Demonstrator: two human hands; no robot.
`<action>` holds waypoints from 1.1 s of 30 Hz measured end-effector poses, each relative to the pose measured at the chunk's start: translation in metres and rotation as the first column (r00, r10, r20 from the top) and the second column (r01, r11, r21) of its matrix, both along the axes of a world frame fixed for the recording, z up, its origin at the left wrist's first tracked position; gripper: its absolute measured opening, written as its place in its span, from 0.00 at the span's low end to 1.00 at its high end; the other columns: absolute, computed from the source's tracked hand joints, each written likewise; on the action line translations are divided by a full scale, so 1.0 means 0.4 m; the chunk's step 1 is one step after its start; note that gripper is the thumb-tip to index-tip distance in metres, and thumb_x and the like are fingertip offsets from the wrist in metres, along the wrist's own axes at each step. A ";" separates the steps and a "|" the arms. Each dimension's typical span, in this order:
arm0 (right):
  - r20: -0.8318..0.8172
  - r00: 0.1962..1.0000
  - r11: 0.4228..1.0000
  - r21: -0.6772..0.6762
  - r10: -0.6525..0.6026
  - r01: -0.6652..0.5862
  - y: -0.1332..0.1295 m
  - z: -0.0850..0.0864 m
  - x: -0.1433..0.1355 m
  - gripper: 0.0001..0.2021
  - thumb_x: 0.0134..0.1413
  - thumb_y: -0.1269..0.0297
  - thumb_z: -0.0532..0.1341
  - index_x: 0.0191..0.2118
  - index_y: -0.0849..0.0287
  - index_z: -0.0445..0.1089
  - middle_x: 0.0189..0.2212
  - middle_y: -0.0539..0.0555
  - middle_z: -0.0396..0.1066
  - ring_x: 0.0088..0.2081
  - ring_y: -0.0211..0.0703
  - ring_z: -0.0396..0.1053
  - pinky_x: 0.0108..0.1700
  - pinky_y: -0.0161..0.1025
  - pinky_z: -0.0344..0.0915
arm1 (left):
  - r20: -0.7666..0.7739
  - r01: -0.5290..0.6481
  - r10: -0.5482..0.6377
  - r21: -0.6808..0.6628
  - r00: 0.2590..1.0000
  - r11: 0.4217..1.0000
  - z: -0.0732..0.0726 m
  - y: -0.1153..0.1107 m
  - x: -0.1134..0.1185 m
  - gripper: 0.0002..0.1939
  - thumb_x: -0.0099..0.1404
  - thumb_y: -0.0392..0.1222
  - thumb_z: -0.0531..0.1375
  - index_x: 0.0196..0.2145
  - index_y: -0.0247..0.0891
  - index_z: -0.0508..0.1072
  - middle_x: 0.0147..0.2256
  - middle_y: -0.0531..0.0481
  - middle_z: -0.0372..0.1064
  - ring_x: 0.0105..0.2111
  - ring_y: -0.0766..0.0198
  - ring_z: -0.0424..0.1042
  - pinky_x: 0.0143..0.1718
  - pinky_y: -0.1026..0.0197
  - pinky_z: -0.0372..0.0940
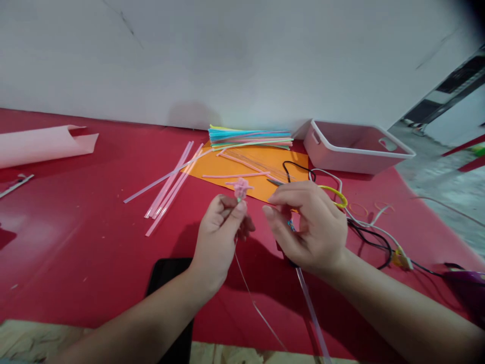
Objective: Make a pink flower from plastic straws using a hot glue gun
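My left hand (220, 237) pinches a small pink flower (241, 188) by its base, where a bit of green shows. A thin thread or wire (252, 299) hangs below it toward the front edge of the table. To the right, my right hand (310, 222) is raised with thumb and fingers curved apart, and nothing shows between the fingertips. Beneath my right hand lies a dark object, mostly hidden. The grey tip of a tool (274, 182) shows just behind the right fingers, over an orange sheet (204, 169).
Colored pipe cleaners (250, 137) lie by the wall, with pink strips (174, 179) to their left. A pink bin (356, 156) stands back right. Cables (373, 235) and a yellow ring (343, 198) lie right. A black phone (166, 273) is beside my left forearm; rolled pink paper (41, 146) lies left.
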State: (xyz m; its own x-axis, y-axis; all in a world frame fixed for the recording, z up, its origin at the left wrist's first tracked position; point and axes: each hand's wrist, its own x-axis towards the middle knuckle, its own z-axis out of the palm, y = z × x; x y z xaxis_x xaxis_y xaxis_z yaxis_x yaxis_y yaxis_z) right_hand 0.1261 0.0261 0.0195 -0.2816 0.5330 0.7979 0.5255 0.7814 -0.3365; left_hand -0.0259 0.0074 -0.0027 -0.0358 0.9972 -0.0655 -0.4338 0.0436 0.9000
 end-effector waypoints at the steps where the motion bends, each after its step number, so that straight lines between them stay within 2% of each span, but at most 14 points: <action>1: -0.036 0.999 0.987 -0.161 0.012 -0.017 -0.012 0.002 -0.005 0.03 0.58 0.70 0.62 0.38 0.57 0.69 0.30 0.52 0.73 0.30 0.38 0.71 0.31 0.36 0.71 | 0.031 -0.003 0.004 -0.019 1.000 1.000 0.001 0.004 -0.002 0.11 0.65 0.41 0.63 0.30 0.41 0.63 0.21 0.58 0.68 0.22 0.71 0.66 0.26 0.69 0.61; 2: -0.081 0.996 0.942 -0.332 0.025 -0.050 -0.027 0.003 -0.011 0.01 0.60 0.69 0.61 0.36 0.57 0.69 0.29 0.51 0.73 0.28 0.36 0.70 0.29 0.34 0.69 | 0.063 -0.004 0.006 -0.037 0.998 0.999 0.003 0.008 -0.005 0.10 0.64 0.40 0.63 0.30 0.41 0.63 0.22 0.58 0.69 0.23 0.71 0.67 0.27 0.69 0.62; 3: -0.132 0.991 0.865 -0.493 0.037 -0.098 -0.043 0.003 -0.018 0.03 0.61 0.67 0.60 0.36 0.58 0.69 0.28 0.50 0.73 0.26 0.34 0.70 0.27 0.32 0.67 | 0.094 -0.004 0.009 -0.052 0.996 0.999 0.004 0.010 -0.008 0.10 0.64 0.39 0.63 0.30 0.41 0.62 0.22 0.58 0.69 0.24 0.71 0.68 0.27 0.69 0.63; 5: -0.209 0.976 0.685 -0.702 0.068 -0.198 -0.078 -0.002 -0.034 0.05 0.62 0.64 0.59 0.37 0.58 0.68 0.29 0.49 0.73 0.25 0.32 0.69 0.24 0.28 0.65 | 0.148 -0.005 0.015 -0.072 0.989 0.997 0.008 0.013 -0.011 0.10 0.63 0.38 0.63 0.31 0.41 0.62 0.22 0.58 0.69 0.23 0.71 0.68 0.27 0.69 0.63; 8: -0.194 0.973 0.475 -0.850 0.122 -0.229 -0.119 -0.018 -0.059 0.09 0.58 0.59 0.63 0.37 0.59 0.69 0.30 0.50 0.75 0.26 0.32 0.69 0.24 0.28 0.64 | 0.211 -0.008 0.028 -0.091 0.977 0.996 0.010 0.014 -0.012 0.12 0.63 0.40 0.64 0.31 0.41 0.61 0.21 0.59 0.68 0.22 0.72 0.67 0.26 0.69 0.63; 10: -0.184 0.974 0.419 -0.880 0.132 -0.223 -0.133 -0.031 -0.075 0.11 0.54 0.59 0.66 0.38 0.60 0.69 0.30 0.51 0.76 0.26 0.34 0.70 0.25 0.29 0.64 | 0.242 -0.007 0.030 -0.098 0.970 0.995 0.009 0.015 -0.011 0.13 0.62 0.41 0.65 0.30 0.41 0.61 0.21 0.60 0.67 0.21 0.72 0.66 0.26 0.69 0.64; 13: -0.205 0.973 0.444 -0.866 0.110 -0.233 -0.137 -0.045 -0.094 0.09 0.51 0.65 0.67 0.38 0.60 0.71 0.30 0.51 0.77 0.26 0.33 0.70 0.26 0.30 0.65 | 0.274 -0.005 0.032 -0.099 0.961 0.995 0.007 0.019 -0.012 0.14 0.60 0.41 0.66 0.30 0.41 0.62 0.20 0.60 0.67 0.20 0.71 0.66 0.25 0.69 0.63; 15: -0.212 0.973 0.490 -0.841 0.096 -0.231 -0.132 -0.048 -0.099 0.07 0.51 0.70 0.64 0.39 0.61 0.71 0.30 0.51 0.77 0.25 0.32 0.70 0.26 0.29 0.65 | 0.289 -0.006 0.034 -0.097 0.957 0.995 0.007 0.021 -0.014 0.14 0.60 0.41 0.67 0.30 0.41 0.62 0.20 0.60 0.67 0.20 0.71 0.66 0.25 0.69 0.63; 19: -0.189 0.978 0.582 -0.788 0.083 -0.201 -0.120 -0.044 -0.094 0.17 0.51 0.75 0.58 0.47 0.60 0.71 0.27 0.48 0.75 0.24 0.32 0.68 0.26 0.28 0.62 | 0.320 0.017 0.011 -0.086 0.948 0.996 0.008 0.022 -0.014 0.14 0.59 0.41 0.68 0.30 0.40 0.63 0.21 0.58 0.70 0.24 0.70 0.69 0.29 0.68 0.66; 21: -0.150 0.984 0.626 -0.760 0.092 -0.175 -0.117 -0.044 -0.088 0.15 0.53 0.75 0.57 0.46 0.60 0.72 0.25 0.47 0.72 0.24 0.32 0.66 0.25 0.28 0.60 | 0.339 0.046 -0.014 -0.086 0.941 0.995 0.009 0.020 -0.014 0.15 0.58 0.41 0.69 0.30 0.40 0.64 0.21 0.58 0.70 0.25 0.70 0.70 0.31 0.68 0.67; 24: -0.046 0.992 0.737 -0.665 0.118 -0.118 -0.118 -0.051 -0.080 0.07 0.57 0.74 0.56 0.37 0.61 0.71 0.24 0.48 0.70 0.23 0.33 0.64 0.26 0.29 0.60 | 0.373 0.126 -0.078 -0.106 0.924 0.986 0.011 0.017 -0.014 0.14 0.58 0.40 0.69 0.29 0.39 0.65 0.20 0.58 0.69 0.22 0.69 0.69 0.29 0.66 0.68; 27: 0.052 0.991 0.833 -0.549 0.120 -0.073 -0.122 -0.060 -0.073 0.08 0.60 0.73 0.54 0.40 0.62 0.70 0.29 0.54 0.73 0.27 0.36 0.68 0.31 0.32 0.64 | 0.406 0.198 -0.129 -0.132 0.905 0.971 0.017 0.021 -0.021 0.10 0.61 0.36 0.66 0.29 0.37 0.66 0.19 0.59 0.68 0.15 0.74 0.61 0.27 0.65 0.68; 30: 0.158 0.979 0.859 -0.512 0.128 -0.030 -0.130 -0.066 -0.067 0.11 0.62 0.73 0.53 0.45 0.62 0.70 0.33 0.56 0.75 0.30 0.40 0.72 0.34 0.35 0.67 | 0.430 0.208 -0.123 -0.157 0.894 0.965 0.024 0.036 -0.034 0.08 0.65 0.33 0.61 0.29 0.36 0.67 0.19 0.59 0.68 0.12 0.77 0.56 0.27 0.66 0.69; 33: 0.281 0.946 0.877 -0.480 0.159 -0.005 -0.142 -0.074 -0.062 0.11 0.63 0.74 0.53 0.45 0.61 0.71 0.33 0.56 0.76 0.32 0.42 0.74 0.35 0.36 0.68 | 0.456 0.175 -0.080 -0.170 0.887 0.970 0.028 0.054 -0.050 0.10 0.69 0.30 0.55 0.29 0.37 0.65 0.19 0.59 0.69 0.12 0.78 0.56 0.25 0.69 0.68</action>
